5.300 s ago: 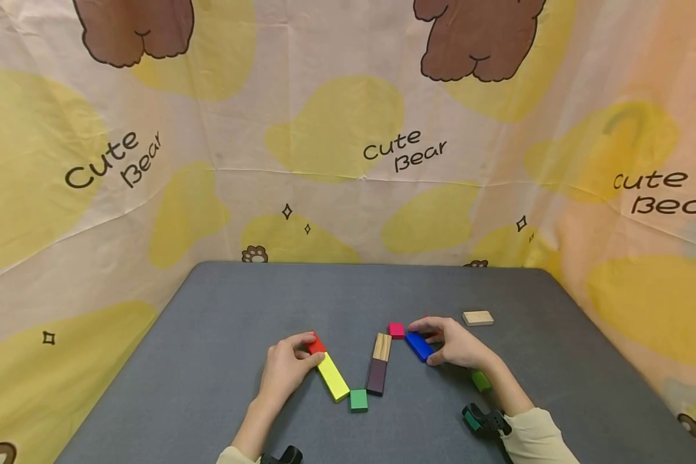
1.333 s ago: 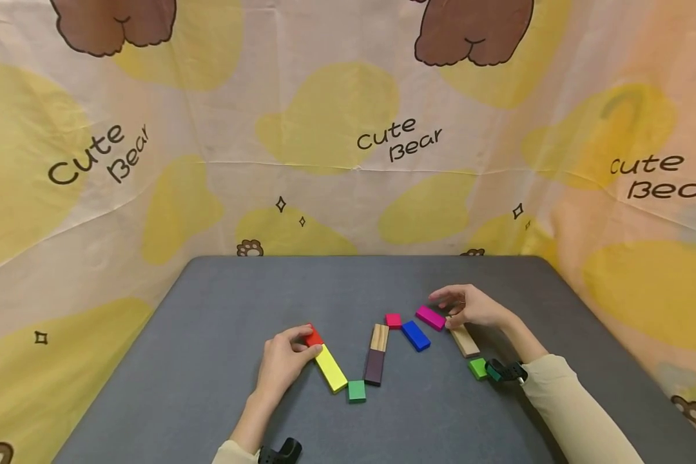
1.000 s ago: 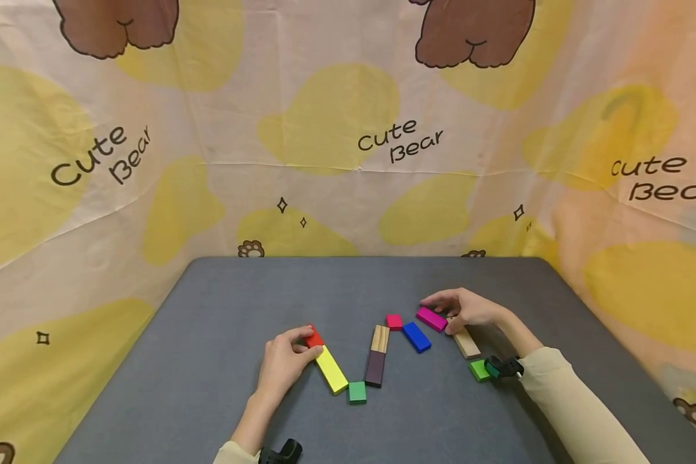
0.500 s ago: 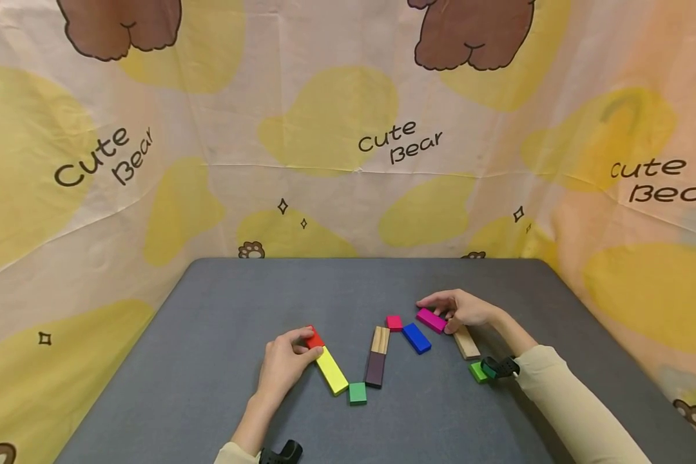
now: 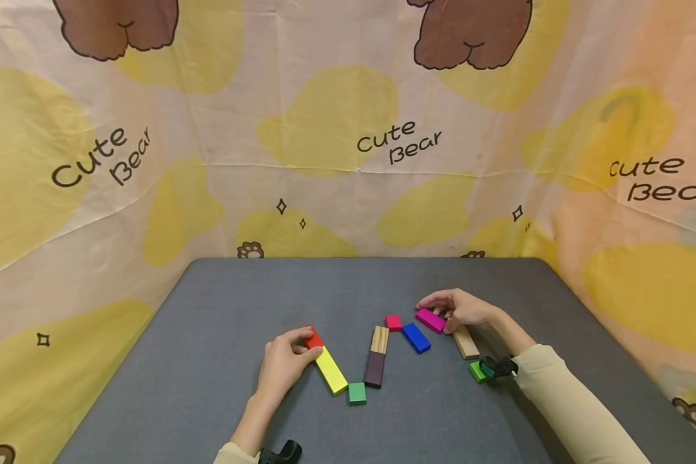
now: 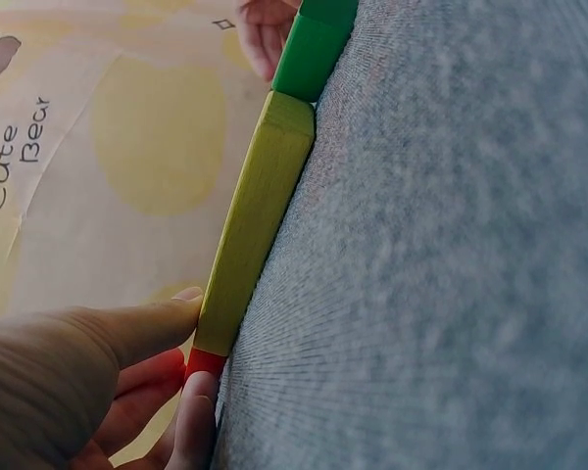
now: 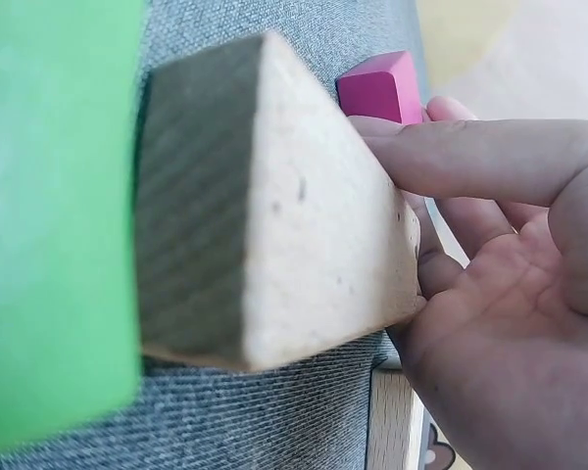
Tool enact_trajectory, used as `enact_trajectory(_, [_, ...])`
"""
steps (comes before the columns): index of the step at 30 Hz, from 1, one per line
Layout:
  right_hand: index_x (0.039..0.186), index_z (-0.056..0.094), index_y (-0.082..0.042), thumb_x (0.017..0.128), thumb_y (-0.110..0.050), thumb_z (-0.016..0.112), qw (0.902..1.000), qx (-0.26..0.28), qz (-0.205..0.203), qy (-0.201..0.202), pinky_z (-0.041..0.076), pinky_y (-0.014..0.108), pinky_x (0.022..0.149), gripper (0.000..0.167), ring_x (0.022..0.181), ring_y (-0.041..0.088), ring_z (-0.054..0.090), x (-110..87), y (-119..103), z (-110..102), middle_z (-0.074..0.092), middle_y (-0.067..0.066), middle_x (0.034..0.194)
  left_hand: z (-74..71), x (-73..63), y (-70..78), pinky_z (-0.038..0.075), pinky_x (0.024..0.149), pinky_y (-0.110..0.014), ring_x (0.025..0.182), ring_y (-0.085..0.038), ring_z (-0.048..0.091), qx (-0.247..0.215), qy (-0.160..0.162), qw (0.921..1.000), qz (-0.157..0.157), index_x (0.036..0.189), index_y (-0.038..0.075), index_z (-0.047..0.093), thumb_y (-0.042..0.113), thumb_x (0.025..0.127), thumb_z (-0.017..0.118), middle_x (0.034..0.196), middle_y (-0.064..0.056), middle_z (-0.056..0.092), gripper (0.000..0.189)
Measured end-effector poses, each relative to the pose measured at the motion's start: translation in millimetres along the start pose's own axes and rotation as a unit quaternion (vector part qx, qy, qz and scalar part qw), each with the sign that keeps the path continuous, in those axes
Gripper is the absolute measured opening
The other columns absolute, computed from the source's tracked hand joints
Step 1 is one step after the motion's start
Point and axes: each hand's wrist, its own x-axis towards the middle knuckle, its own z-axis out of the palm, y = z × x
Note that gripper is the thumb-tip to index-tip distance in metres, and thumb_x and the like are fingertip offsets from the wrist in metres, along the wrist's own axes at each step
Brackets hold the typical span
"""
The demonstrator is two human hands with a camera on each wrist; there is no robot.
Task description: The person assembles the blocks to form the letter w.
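My left hand (image 5: pixel 284 361) pinches the red block (image 5: pixel 315 338) between thumb and fingers; in the left wrist view, the thumb tip lies beside the joint with the yellow block (image 6: pixel 253 220). Further along, the yellow block meets a green block (image 5: pixel 357 394). On the right side, my right hand (image 5: pixel 463 308) grips the magenta block (image 5: pixel 430 320) lengthwise, thumb at its near right end and a finger at its far left end. Under that hand lies a plain wooden block (image 7: pixel 318 225), its far end partly covered. Beside it sits a light green block (image 5: pixel 477 372), partly behind the wrist camera.
A dark purple block (image 5: pixel 374 369) and a striped wooden block (image 5: pixel 379 338) form a line up from the green one. A pinkish-red cube (image 5: pixel 393 323) touches its top, with a blue block (image 5: pixel 416 338) slanting down beside it. Patterned cloth (image 5: pixel 325 129) hangs behind the grey table (image 5: pixel 209 361).
The right hand left the blue block; the plain wooden block came from the far right to the light green one. Since then that hand has shifted left onto the magenta block. The left hand stays put.
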Motion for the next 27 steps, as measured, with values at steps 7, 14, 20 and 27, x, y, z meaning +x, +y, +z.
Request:
enact_trajectory(7, [0.133,0.058,0.000,0.067,0.020,0.071,1.0000,0.004,0.008,0.003,0.045,0.034,0.079,0.070,0.108,0.033,0.050,-0.3,-1.3,0.0,0.056,0.016,0.135,-0.5,0.3,0.7,0.047,0.057,-0.029,0.068,-0.007,0.064,0.002,0.000,1.0000,0.001,0.114,0.008,0.074,0.017,0.077,0.085,0.107,-0.006,0.072,0.040])
enact_trajectory(14, [0.132,0.059,-0.001,0.066,0.019,0.072,0.9999,0.003,0.016,0.006,0.045,0.035,0.081,0.070,0.106,0.031,0.051,-0.9,-1.1,-0.9,0.058,0.014,0.132,-1.0,-0.6,0.3,0.047,0.055,-0.029,0.066,-0.007,0.062,-0.002,0.001,1.0000,0.006,0.114,0.008,0.074,0.016,0.078,0.084,0.104,-0.006,0.072,0.038])
enact_trajectory(20, [0.132,0.059,0.000,0.066,0.018,0.073,0.9998,0.002,0.016,0.008,0.044,0.037,0.082,0.070,0.107,0.032,0.050,-1.2,-1.0,-0.8,0.057,0.016,0.132,-1.5,-1.3,0.3,0.046,0.055,-0.029,0.065,-0.008,0.062,-0.003,0.002,1.0000,0.008,0.114,0.007,0.074,0.017,0.078,0.084,0.101,-0.006,0.072,0.038])
enact_trajectory(27, [0.132,0.057,0.003,0.067,0.016,0.075,0.9997,0.003,0.020,0.010,0.044,0.038,0.083,0.069,0.108,0.034,0.049,-2.3,-4.1,0.1,0.057,0.018,0.131,-0.9,-0.5,-0.2,0.046,0.055,-0.029,0.065,-0.007,0.062,-0.003,0.002,1.0000,0.003,0.113,0.008,0.075,0.017,0.077,0.085,0.097,-0.005,0.073,0.038])
